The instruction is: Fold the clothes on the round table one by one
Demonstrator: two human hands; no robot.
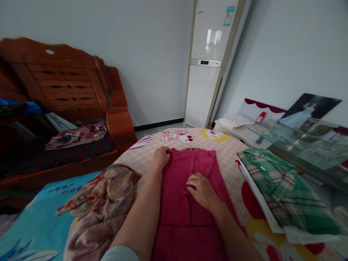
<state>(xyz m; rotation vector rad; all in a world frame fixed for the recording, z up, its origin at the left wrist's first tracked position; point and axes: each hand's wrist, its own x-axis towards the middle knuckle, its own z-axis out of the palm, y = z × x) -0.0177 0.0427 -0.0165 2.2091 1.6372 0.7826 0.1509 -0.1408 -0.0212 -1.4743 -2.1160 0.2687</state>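
My left hand [161,156] clenched on the top corner of the magenta knit garment [185,217], fingertips buried in cloth, my right hand [202,190] ungripped, palm flat mid-garment, the garment spread on the cartoon-print bedsheet [146,154], hem cut off below.

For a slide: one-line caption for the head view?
Left hand grips the magenta garment at its top; right hand rests on its middle, on a bedspread.

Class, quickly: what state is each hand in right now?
Left hand: closed, gripping the far edge of the magenta garment.
Right hand: open, resting on the magenta garment, holding nothing.
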